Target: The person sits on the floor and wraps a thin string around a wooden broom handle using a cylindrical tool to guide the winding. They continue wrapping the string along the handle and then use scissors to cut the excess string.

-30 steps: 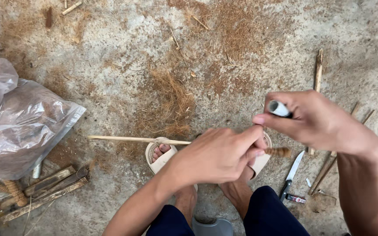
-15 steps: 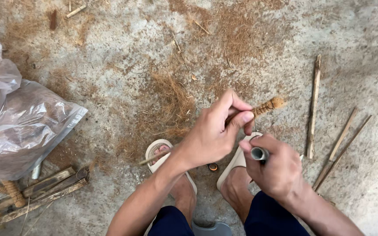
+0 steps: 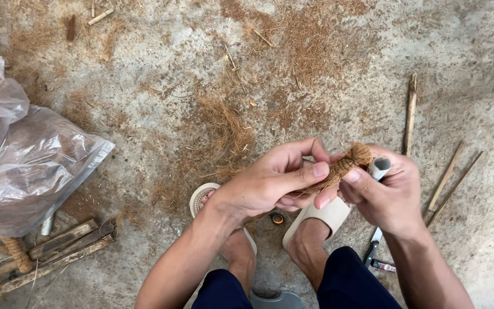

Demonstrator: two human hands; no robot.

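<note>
L hand [image 3: 267,183] & R hand [image 3: 381,191] pinched fibre-wrapped stick [image 3: 344,165] w/ fingers; R also clasped small grey tube [image 3: 379,167], above sandals [image 3: 321,214]

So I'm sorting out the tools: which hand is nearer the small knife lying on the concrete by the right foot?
Right. The right hand is directly above the small knife; the left hand is farther off, to its left.

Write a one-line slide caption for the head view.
Both hands, left hand and right hand, grip a fibre-wrapped stick above sandalled feet on a fibre-strewn concrete floor.
</note>
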